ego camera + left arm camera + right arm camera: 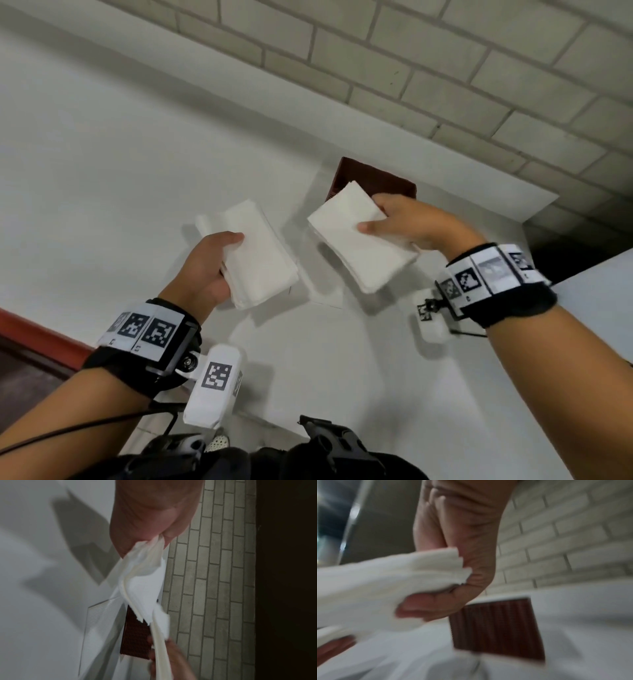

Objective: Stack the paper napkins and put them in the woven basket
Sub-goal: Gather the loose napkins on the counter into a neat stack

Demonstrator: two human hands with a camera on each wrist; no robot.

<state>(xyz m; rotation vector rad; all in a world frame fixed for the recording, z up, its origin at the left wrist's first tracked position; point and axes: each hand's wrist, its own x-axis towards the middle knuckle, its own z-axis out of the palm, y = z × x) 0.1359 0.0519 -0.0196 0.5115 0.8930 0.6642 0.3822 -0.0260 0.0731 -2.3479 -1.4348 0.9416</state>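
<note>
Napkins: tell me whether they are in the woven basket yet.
Out. The left hand grips one napkin stack, the right hand another stack, both above the table, short of the woven basket.

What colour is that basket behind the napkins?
The woven basket is dark reddish-brown with a fine ribbed weave, clearest in the right wrist view.

No readable text showed anywhere; the wristbands point(147, 330) and wrist camera housings point(215, 377) bore only black-and-white square marker patterns.
</note>
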